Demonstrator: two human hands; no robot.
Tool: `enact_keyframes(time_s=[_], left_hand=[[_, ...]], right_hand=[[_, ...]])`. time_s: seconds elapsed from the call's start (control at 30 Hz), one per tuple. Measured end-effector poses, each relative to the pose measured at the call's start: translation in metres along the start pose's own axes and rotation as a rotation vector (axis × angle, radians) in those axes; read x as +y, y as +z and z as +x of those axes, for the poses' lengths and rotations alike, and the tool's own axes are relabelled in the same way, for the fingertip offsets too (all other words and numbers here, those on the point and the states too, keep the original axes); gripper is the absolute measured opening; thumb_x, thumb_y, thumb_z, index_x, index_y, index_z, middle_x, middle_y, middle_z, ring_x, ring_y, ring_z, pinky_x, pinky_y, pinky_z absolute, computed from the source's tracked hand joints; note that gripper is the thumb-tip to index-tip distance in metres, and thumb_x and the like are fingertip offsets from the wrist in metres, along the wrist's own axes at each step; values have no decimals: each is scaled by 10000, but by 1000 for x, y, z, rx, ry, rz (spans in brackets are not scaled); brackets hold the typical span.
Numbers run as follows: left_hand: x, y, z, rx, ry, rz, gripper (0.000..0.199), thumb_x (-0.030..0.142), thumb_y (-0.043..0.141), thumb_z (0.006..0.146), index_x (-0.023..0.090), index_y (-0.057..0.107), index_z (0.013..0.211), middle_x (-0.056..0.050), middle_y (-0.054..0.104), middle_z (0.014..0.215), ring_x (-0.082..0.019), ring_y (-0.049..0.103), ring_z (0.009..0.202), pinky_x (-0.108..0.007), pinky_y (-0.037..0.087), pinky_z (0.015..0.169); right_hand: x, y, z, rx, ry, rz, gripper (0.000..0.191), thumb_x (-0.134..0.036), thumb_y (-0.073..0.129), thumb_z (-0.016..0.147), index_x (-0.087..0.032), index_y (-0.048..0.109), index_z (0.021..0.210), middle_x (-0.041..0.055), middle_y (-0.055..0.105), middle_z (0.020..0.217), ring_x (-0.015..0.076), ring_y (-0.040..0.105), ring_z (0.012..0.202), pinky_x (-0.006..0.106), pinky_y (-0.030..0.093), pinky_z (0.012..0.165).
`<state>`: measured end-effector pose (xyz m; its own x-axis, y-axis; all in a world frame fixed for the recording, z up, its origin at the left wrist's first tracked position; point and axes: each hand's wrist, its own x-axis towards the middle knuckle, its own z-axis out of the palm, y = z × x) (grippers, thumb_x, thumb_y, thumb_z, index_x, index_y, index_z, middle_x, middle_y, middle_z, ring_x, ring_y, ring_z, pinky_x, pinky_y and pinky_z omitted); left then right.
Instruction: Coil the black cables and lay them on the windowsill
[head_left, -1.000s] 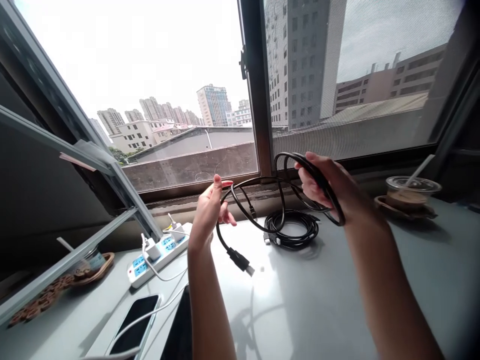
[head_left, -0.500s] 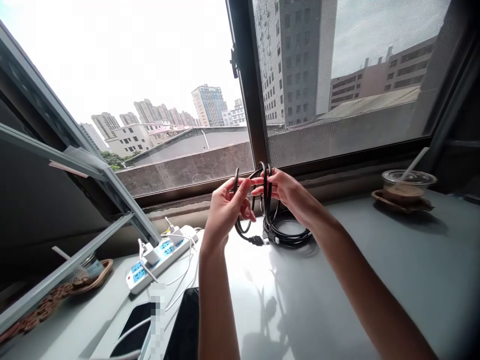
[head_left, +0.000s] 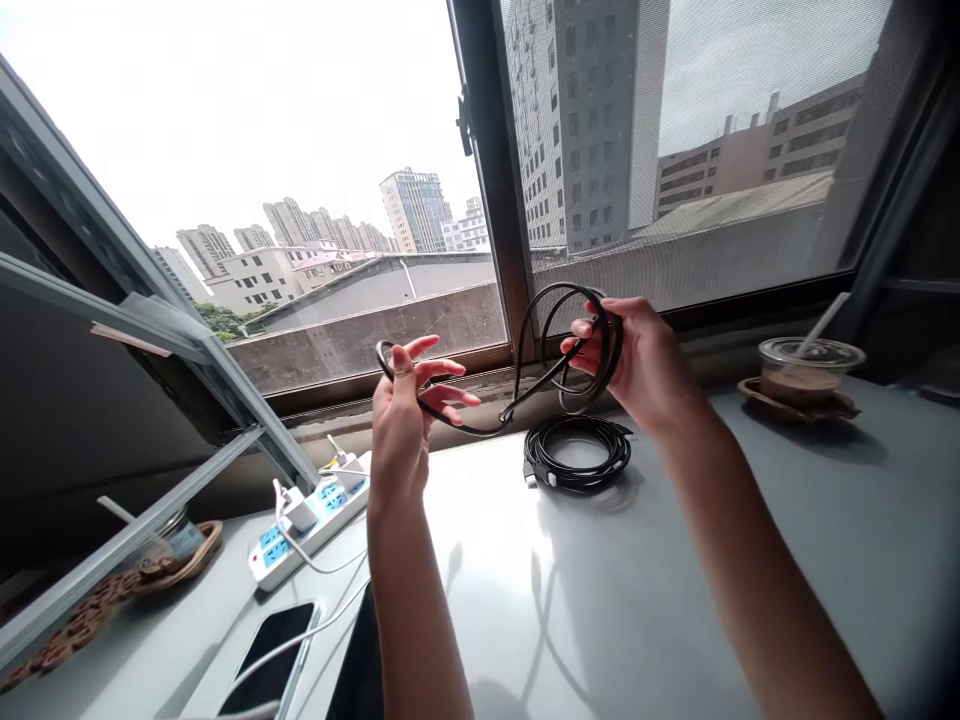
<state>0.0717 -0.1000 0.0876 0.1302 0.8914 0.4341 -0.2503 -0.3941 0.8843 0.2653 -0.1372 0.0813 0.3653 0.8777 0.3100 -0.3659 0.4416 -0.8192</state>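
A loose black cable stretches in the air between both hands. My left hand grips one stretch of it at the thumb, with the other fingers spread. Gathered loops of the same cable sit in my right hand, thumb and fingers closed around them. Below, on the table, lies a second black cable wound into a neat coil, its plug ends showing at the left of the ring. Neither hand touches that coil.
A white power strip with chargers stands left, near a phone with a white cord across it. A drink cup rests on a tray at right. A metal frame slants at left; the window is behind.
My hands have moved apart, left hand leftward and right hand rightward and slightly up. The cable loops have opened and stretched between them. The coil on the table stays put.
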Motion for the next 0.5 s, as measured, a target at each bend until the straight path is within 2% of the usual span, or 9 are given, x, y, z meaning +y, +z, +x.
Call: enact_keyframes(time_s=[0.1,0.23,0.3,0.4,0.5], left_hand=[[3,-6,1,128,65,-95,357,529,485,848,196,545,961,58,520,506,-52,405,319,-165,236,291],[4,-12,1,197,92,-125,373,537,459,859,187,562,933,73,428,421,-46,296,293,-170,146,276],[3,-15,2,239,115,-89,356,519,450,870,186,571,904,68,427,404,-50,284,288,-178,131,280],[4,-21,2,335,162,-53,326,486,433,888,194,573,853,65,416,380,-58,291,293,-186,141,298],[6,-23,1,431,175,-71,325,429,379,921,192,570,807,64,382,352,-63,263,287,-202,125,310]], right_hand=[[-3,-9,4,-18,-65,-130,312,-512,455,744,-212,483,826,-3,452,670,106,548,649,209,450,575],[-1,-16,10,56,-167,-236,332,-497,433,762,-212,561,875,-7,414,639,73,408,527,196,337,463],[-1,-19,12,110,-202,-233,295,-437,478,761,-205,594,900,-18,411,626,58,361,498,194,288,446],[-3,-27,14,178,-222,-241,275,-376,491,789,-178,626,925,-17,470,636,46,354,494,197,280,459],[-5,-39,15,227,-242,-353,318,-387,432,863,-163,649,928,19,574,696,61,437,558,209,336,510]])
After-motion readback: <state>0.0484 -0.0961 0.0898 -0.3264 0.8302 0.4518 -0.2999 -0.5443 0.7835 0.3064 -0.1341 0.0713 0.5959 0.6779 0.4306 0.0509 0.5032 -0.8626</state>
